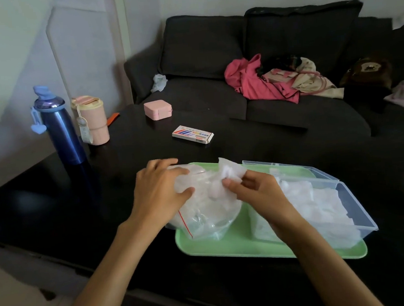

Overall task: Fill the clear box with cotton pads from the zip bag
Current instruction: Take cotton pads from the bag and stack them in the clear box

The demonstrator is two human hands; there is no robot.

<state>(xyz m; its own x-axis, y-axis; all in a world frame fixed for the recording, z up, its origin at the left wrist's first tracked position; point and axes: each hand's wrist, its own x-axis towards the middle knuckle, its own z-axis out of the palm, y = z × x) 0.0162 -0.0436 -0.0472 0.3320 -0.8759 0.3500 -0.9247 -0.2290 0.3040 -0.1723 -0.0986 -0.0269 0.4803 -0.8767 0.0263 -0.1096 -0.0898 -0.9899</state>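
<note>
Holding zip bag [206,207], clear box [317,202] — pads [325,206] inside

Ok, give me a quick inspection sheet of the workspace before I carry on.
Surface: dark table, green tray on it.
Job's things: zip bag and clear box side by side on tray; box holds cotton pads.
Clutter: blue bottle, pink cup, pink case, small carton.
Grippers: left hand holds bag; right hand pinches pads at its mouth.
Cables: nothing seen.
Surroundings: dark sofa with clothes.
</note>
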